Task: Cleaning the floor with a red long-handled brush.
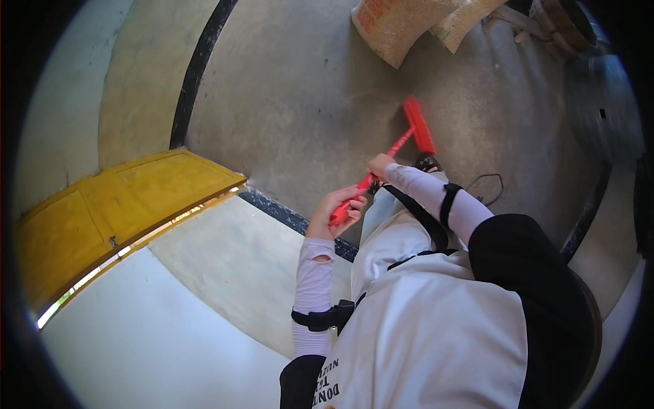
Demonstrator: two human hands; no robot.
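A red broom (420,127) slants across the floor in front of me, its long head down near my feet. My left hand (341,210) grips the upper end of its red handle, fingers wrapped around it. Further down the handle, my right hand (380,166) is closed on it, nearer the head. The broom head lies just beyond my dark shoe (428,163) on the concrete floor (286,102). Its bristles look slightly blurred.
Large filled sacks (396,25) stand at the top, beside a wooden piece and a brown round container (557,25). A blurred grey-blue round object (600,107) is at the right. A thin dark loop (493,186) lies by my legs. A yellow door (138,204) is at the left.
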